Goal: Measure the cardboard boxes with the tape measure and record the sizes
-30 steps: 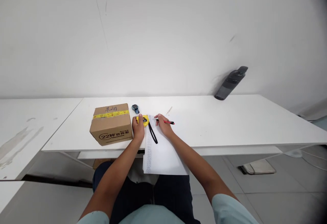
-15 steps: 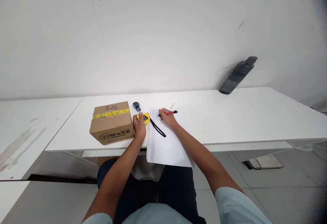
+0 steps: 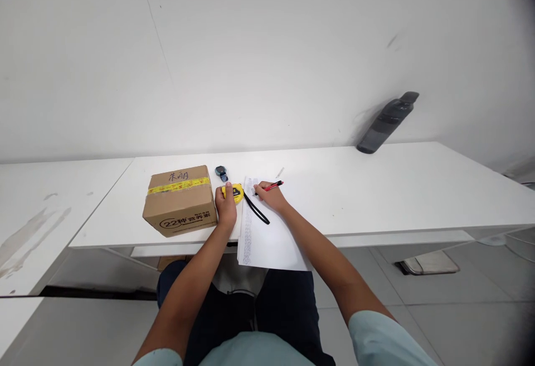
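Note:
My left hand (image 3: 226, 208) is closed around a yellow tape measure (image 3: 238, 194), its thumb on top. A black wrist strap (image 3: 256, 209) trails from the tape measure over the paper. In my right hand (image 3: 270, 195) is a red and black pen (image 3: 275, 185), its tip down on the upper part of the sheet. The white paper (image 3: 273, 243) has dense writing along its left side, and its lower end reaches past the table's front edge. Just left of my left hand stands a taped cardboard box (image 3: 180, 201) with handwriting on its top.
A dark wristwatch (image 3: 221, 172) lies behind my left hand. Far right on the white table (image 3: 376, 199), a dark bottle (image 3: 387, 123) stands near the wall. A second tabletop (image 3: 37, 210) with grey stains adjoins on the left.
My right hand and the pen have moved slightly down and left on the paper. My left hand keeps hold of the tape measure. The whole view has shifted a little.

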Action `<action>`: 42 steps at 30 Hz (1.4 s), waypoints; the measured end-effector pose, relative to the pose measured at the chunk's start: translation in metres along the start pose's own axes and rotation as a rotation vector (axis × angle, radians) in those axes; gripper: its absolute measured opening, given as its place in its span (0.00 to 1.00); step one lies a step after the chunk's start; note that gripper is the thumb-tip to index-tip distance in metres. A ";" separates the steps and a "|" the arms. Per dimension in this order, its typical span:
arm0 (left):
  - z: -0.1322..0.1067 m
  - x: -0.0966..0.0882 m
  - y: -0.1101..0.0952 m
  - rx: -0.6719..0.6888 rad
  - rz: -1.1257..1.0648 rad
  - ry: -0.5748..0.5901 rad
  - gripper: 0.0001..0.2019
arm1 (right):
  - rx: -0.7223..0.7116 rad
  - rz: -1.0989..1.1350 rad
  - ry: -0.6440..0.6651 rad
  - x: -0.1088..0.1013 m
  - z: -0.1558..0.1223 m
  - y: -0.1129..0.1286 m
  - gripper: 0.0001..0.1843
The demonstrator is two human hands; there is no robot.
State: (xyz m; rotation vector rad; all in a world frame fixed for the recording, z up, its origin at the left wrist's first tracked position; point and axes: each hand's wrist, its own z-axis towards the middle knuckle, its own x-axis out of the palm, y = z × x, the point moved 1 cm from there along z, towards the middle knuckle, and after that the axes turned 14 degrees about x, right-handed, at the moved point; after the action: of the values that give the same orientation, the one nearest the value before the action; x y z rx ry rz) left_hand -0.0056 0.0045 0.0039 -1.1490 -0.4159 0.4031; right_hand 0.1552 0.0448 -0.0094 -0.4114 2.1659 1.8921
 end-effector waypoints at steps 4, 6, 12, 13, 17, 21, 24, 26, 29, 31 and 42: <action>0.000 0.000 0.001 0.002 -0.005 0.006 0.24 | -0.019 0.004 0.029 0.000 -0.001 -0.001 0.20; -0.001 0.000 0.003 0.000 -0.011 0.011 0.24 | -0.023 0.004 0.026 -0.001 -0.001 -0.001 0.20; 0.000 0.000 0.009 0.009 -0.015 0.022 0.24 | -0.037 0.000 0.031 0.000 0.002 -0.003 0.20; 0.000 0.000 0.009 0.008 -0.013 0.022 0.24 | -0.037 0.002 0.021 0.000 0.003 -0.004 0.20; 0.000 0.000 0.009 -0.003 -0.008 0.024 0.24 | -0.036 0.007 0.004 0.000 0.004 -0.005 0.20; 0.000 0.001 0.010 -0.006 -0.001 0.031 0.24 | -0.041 0.005 0.034 0.000 0.004 -0.005 0.20; 0.001 0.001 0.012 -0.002 -0.010 0.034 0.23 | -0.038 0.010 0.021 0.000 0.005 -0.005 0.20; 0.001 0.001 0.013 0.002 -0.005 0.035 0.23 | -0.036 0.015 0.017 0.000 0.004 -0.005 0.20; 0.001 0.000 0.013 0.009 0.015 0.041 0.22 | -0.040 0.024 0.006 0.000 0.004 -0.005 0.20; 0.001 0.000 0.013 0.008 0.010 0.042 0.22 | -0.041 0.028 -0.012 -0.001 0.003 -0.005 0.20; -0.001 0.000 0.010 -0.002 -0.019 0.047 0.20 | -0.053 0.015 0.012 -0.002 0.003 -0.004 0.20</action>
State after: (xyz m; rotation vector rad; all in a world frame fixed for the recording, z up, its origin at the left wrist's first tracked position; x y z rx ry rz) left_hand -0.0061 0.0078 -0.0055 -1.1536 -0.3864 0.3582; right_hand 0.1582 0.0472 -0.0132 -0.4186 2.1362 1.9640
